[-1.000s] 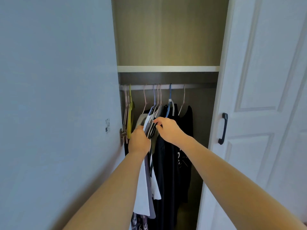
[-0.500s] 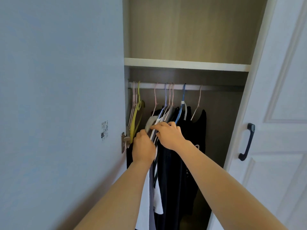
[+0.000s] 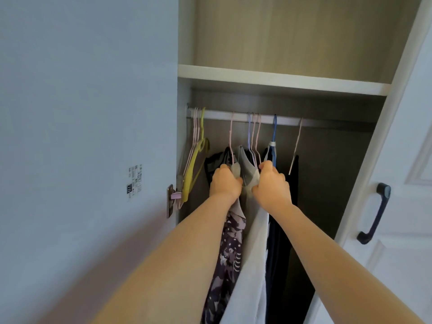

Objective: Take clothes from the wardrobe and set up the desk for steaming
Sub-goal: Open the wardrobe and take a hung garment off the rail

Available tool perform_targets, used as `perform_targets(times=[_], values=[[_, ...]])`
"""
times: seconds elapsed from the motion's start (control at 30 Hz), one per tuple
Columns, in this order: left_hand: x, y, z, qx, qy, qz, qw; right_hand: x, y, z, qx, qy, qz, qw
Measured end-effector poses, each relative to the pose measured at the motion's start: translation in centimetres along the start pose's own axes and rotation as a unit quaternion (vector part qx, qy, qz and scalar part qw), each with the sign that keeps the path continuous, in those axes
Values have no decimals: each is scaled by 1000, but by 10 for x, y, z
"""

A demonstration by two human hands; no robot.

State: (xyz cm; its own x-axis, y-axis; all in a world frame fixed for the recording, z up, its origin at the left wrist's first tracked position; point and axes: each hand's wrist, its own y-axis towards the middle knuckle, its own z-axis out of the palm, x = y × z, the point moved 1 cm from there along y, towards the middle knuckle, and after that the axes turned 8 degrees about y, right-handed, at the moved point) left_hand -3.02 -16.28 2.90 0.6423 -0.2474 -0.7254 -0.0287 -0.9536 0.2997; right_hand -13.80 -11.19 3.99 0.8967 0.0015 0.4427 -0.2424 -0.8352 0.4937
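Note:
Inside the open wardrobe, several garments hang on thin hangers from a white rail [image 3: 287, 119]. My left hand [image 3: 225, 184] grips the shoulder of a grey and patterned purple garment [image 3: 230, 249] on a pink hanger. My right hand [image 3: 272, 188] is closed on the shoulder of a white garment [image 3: 251, 272] beside it. The two hands hold these garments apart, a grey gap between them. Dark clothes [image 3: 280, 242] hang to the right of my right hand, on a blue hanger and a pale one.
Empty pink and yellow hangers [image 3: 195, 160] hang at the rail's left end by the wardrobe side panel [image 3: 81, 136]. A white shelf [image 3: 280, 80] runs above the rail. The open white door with a dark handle [image 3: 374, 213] stands at right.
I have moved closer to the wardrobe. My hands rose toward the hanger necks and pulled the garments apart, showing the patterned purple cloth and the white one.

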Motion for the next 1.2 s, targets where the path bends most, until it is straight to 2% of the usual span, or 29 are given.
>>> perform_targets(times=[0.13, 0.27, 0.4, 0.47, 0.6, 0.73, 0.87, 0.93, 1.2], values=[[1, 25, 7, -13, -25, -6, 1000, -3, 16, 7, -18, 11, 43, 999], [-1, 39, 16, -43, -101, -21, 994, -2, 27, 22, -76, 32, 100, 992], [-5, 42, 25, -74, -192, -32, 978, -10, 26, 35, -124, 17, 105, 987], [-3, 43, 28, -120, -166, -21, 979, -17, 21, 39, -143, 10, 100, 985], [3, 49, 28, -151, -97, 25, 983, -15, 26, 39, -132, 68, 123, 981], [6, 55, 22, -149, -90, 48, 984, -4, 25, 36, -137, 112, 126, 976], [-9, 58, 9, -148, -117, 64, 980, 8, 27, 24, -176, 105, 67, 976], [-19, 57, 2, -159, -143, 62, 975, 14, 35, 14, -188, 145, 53, 970], [-29, 22, 4, -152, -223, 23, 963, 18, 12, -3, -146, 263, 118, 946]])
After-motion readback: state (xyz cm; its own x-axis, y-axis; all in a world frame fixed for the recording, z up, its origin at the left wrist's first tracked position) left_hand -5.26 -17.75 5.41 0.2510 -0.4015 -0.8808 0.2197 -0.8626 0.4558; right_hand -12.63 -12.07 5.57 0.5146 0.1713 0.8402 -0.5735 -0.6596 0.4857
